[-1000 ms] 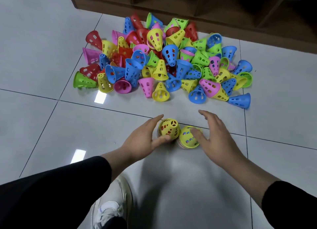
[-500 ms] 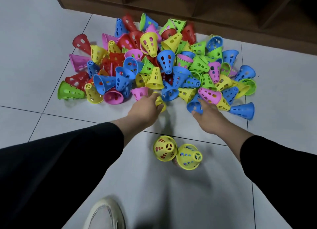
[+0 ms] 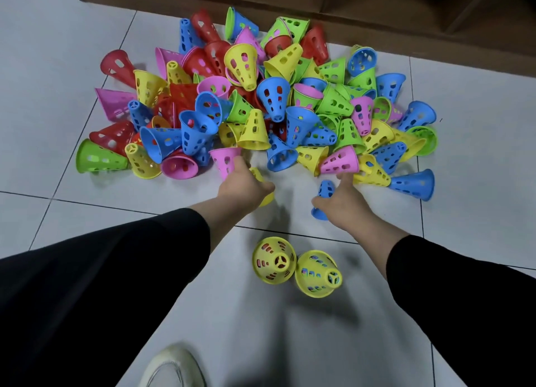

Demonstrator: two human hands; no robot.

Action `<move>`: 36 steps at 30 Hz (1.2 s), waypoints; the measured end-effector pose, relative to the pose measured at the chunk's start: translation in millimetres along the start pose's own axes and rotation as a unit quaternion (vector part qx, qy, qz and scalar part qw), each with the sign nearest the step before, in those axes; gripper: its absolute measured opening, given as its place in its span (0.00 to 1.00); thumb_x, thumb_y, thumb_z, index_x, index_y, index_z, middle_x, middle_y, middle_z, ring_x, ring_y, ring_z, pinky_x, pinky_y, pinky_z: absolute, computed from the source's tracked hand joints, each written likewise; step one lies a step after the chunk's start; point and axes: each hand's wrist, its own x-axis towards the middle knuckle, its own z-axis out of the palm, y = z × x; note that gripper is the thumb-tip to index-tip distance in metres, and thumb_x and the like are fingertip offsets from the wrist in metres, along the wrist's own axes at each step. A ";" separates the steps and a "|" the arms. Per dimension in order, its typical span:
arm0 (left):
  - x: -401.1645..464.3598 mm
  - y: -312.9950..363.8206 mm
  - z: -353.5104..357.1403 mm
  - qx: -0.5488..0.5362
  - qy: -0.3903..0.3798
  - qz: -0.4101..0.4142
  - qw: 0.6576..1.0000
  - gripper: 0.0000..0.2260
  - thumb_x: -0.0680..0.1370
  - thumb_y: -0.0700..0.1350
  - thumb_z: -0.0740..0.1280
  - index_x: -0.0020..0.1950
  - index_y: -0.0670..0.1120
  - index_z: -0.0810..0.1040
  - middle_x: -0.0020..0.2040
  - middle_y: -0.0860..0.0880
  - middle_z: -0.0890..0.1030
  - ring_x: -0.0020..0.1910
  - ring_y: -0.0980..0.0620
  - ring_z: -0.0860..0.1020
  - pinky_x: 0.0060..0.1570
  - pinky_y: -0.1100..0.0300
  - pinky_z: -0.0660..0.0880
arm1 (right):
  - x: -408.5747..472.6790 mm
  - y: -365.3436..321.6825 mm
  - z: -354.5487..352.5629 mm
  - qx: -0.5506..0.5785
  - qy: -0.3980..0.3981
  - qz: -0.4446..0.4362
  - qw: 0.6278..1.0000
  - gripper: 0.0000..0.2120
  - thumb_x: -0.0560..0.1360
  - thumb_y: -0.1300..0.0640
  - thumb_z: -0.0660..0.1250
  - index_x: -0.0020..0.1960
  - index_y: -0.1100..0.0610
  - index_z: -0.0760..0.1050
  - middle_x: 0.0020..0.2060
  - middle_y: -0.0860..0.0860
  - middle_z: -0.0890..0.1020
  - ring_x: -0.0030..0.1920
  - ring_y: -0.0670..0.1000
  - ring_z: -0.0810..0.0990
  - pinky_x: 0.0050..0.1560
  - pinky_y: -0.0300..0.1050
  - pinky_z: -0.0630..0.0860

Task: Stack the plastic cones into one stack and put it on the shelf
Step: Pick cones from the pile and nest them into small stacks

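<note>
Yellow cone (image 3: pixel 262 187) gripped in the left hand (image 3: pixel 242 188), blue cone (image 3: pixel 324 196) in the right hand (image 3: pixel 342 205), both at the pile's (image 3: pixel 261 105) near edge. Gathering step; next, each must be nested onto the two started stacks (image 3: pixel 295 270) on the floor, short of the shelf (image 3: pixel 377 15).

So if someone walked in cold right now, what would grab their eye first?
The heap of perforated plastic cones, red, blue, yellow, green and pink, sprawled on the tiled floor in front of the wooden shelf. At its near edge, the left hand holds a yellow cone and the right hand a blue cone. Nearer the person stand two yellow-topped stacks, side by side.
</note>
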 end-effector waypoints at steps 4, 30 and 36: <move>-6.7 -7.8 -0.9 -0.027 -0.042 -0.004 0.999 0.38 0.73 0.50 0.74 0.77 0.47 0.57 0.54 0.45 0.75 0.53 0.41 0.77 0.54 0.45 0.79 | -12.6 4.4 -8.3 0.033 -0.023 -0.009 0.999 0.31 0.74 0.53 0.71 0.73 0.56 0.63 0.57 0.55 0.75 0.53 0.57 0.77 0.54 0.53 0.77; -158.4 -60.7 -7.4 -0.052 -0.024 0.323 0.945 0.19 0.73 0.48 0.71 0.63 0.53 0.75 0.57 0.53 0.72 0.55 0.56 0.74 0.60 0.57 0.73 | -174.1 65.9 2.7 0.124 0.002 -0.219 0.968 0.18 0.74 0.51 0.72 0.60 0.43 0.70 0.56 0.36 0.78 0.58 0.38 0.75 0.53 0.27 0.67; -154.3 -60.0 -5.5 0.029 -0.022 0.311 0.950 0.18 0.75 0.50 0.73 0.62 0.56 0.71 0.57 0.54 0.75 0.55 0.50 0.75 0.56 0.49 0.75 | -173.5 66.7 4.5 0.089 0.010 -0.212 0.973 0.21 0.72 0.48 0.73 0.62 0.42 0.69 0.57 0.39 0.76 0.57 0.40 0.74 0.50 0.26 0.67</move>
